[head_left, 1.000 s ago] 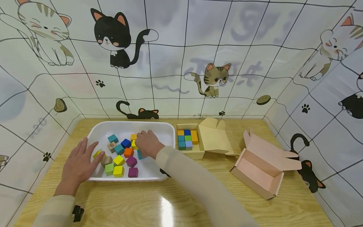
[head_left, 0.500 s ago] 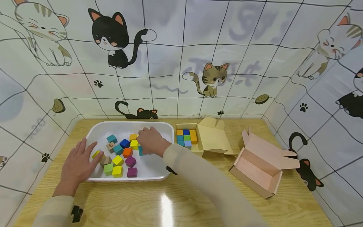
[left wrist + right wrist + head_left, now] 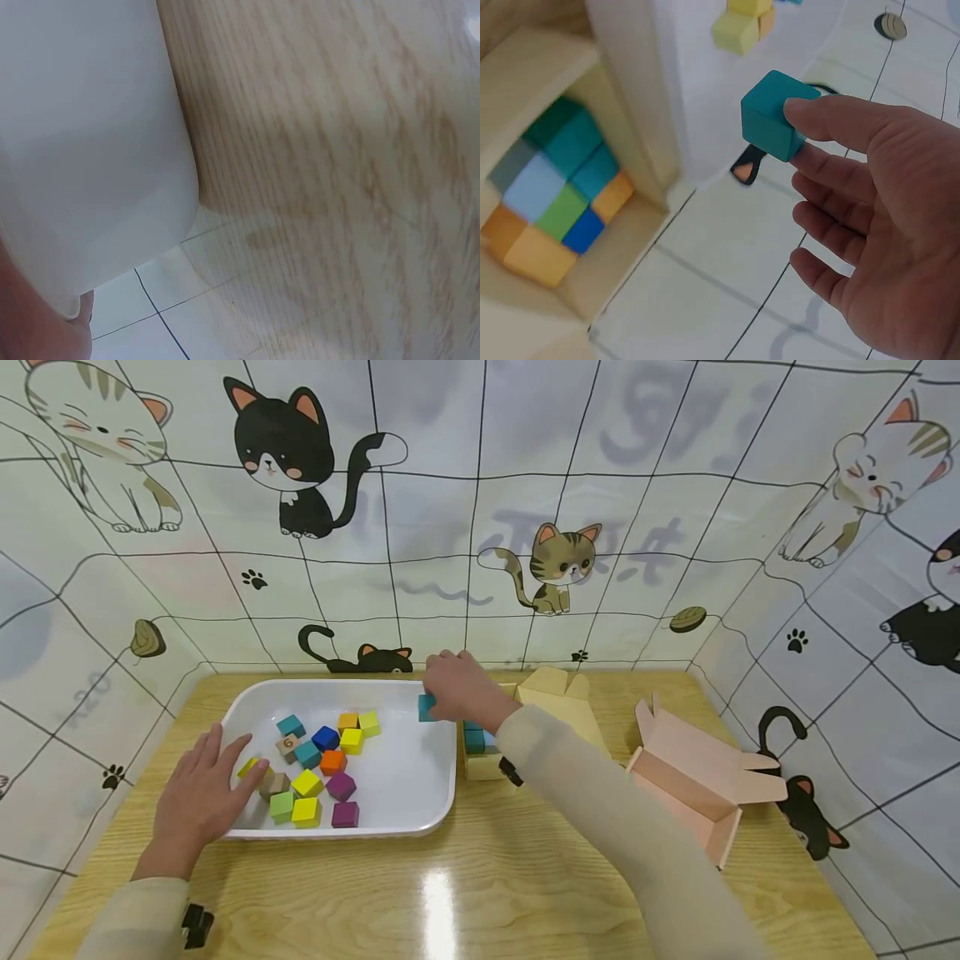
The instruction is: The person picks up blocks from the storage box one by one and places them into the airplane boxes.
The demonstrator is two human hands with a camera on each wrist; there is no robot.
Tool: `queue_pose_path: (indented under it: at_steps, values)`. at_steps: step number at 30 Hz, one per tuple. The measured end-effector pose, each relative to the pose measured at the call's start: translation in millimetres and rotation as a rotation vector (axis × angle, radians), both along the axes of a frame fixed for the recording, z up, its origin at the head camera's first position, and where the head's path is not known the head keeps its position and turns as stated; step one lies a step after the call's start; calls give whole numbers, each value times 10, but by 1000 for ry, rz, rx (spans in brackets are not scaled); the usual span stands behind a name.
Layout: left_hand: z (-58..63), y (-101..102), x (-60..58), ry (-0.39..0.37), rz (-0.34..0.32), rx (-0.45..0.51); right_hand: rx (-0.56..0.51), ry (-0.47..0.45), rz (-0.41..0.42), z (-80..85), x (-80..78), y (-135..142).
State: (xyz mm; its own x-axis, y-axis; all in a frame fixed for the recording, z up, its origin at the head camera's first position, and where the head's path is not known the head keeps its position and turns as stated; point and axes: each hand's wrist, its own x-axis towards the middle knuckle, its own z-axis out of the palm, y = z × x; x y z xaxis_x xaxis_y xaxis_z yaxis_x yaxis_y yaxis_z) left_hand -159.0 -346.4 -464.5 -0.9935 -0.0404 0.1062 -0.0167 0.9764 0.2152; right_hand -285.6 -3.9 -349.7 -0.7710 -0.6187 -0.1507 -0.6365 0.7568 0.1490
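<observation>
Sleeve [image 3: 600,802] partly hides yellow box [image 3: 482,768], pink box [image 3: 696,785]; hands hold teal cube [image 3: 769,120].

– How do we find the left hand [image 3: 191,797]?

– We see its back turned up, the left fingers [image 3: 197,767] nearly straight, the left thumb [image 3: 251,777] spread away from them. The left sleeve [image 3: 135,914] comes in from the lower left.

– And the right hand [image 3: 463,691]?

– We have the right arm [image 3: 622,827] reaching slantwise from the lower right; right thumb [image 3: 840,124] and forefinger [image 3: 821,166] pinch, the other fingers [image 3: 832,229] bent loosely.
</observation>
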Motion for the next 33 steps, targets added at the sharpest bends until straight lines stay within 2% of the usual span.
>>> queue_pose_path:
  at_steps: [5,14,20,33]
  values:
    - [-2,-2,-8,-4,2,-5,8,-2,-52,85,-67,371]
    - [0,-7,-4,-18,-2,-12,32,-20,-116,13,-76,846]
    - [-7,-7,2,-17,-3,-9,54,-47,-141,-91,-62,984]
    - [-19,-2,-7,-8,-2,-17,141,-13,-118,-385,36,1058]
